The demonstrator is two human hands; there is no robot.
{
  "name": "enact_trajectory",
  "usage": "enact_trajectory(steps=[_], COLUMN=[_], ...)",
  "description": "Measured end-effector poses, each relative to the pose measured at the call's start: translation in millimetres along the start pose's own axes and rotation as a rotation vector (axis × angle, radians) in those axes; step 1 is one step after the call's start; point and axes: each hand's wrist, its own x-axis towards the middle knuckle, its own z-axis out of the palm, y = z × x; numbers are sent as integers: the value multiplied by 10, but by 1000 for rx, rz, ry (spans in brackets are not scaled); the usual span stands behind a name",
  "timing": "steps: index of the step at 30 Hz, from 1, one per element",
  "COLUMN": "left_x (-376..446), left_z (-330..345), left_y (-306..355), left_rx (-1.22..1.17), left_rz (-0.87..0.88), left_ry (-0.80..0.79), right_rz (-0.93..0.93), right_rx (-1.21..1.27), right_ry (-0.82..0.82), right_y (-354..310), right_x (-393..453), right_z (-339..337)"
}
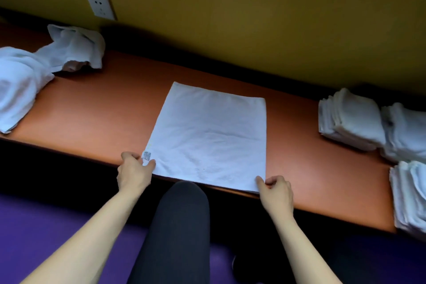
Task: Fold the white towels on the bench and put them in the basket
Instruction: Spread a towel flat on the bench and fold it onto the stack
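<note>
While the white towel (pixel 208 136) is lying flat mid-bench (pixel 96 110), we are pinching its near corners with our left hand (pixel 133 174) and right hand (pixel 276 193), judging it light, limp, best lifted there.

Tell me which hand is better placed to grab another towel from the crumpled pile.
Left. The left hand pinches the flat towel's near corner on the side where the crumpled pile lies; the right hand is farther away, nearer the folded stacks.
</note>
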Motion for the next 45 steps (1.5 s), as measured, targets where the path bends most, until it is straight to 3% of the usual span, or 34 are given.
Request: enact_trajectory(steps=[5,10,15,23,33,45], left_x=[-66,-223,-602,-927,-291,552], left_z=[-32,-132,-342,-531,-296,276], left_y=[51,123,98,-41,384,840], left_rx=[-126,-472,-734,-878,-454,-270], left_rz=[-40,-24,7,82,326,217], left_ry=[-67,-117,-151,-354,-52,72], right_rz=[11,-20,-2,171,-163,-136], right_rx=[201,442,792,1191,628,446], right_ry=[-42,49,-13,-142,197,148], right_y=[-89,-83,41,104,-219,-571], right_x=[-102,-238,-507,-737,75,1162], right_z=[-48,-301,-585,-901,-709,-276])
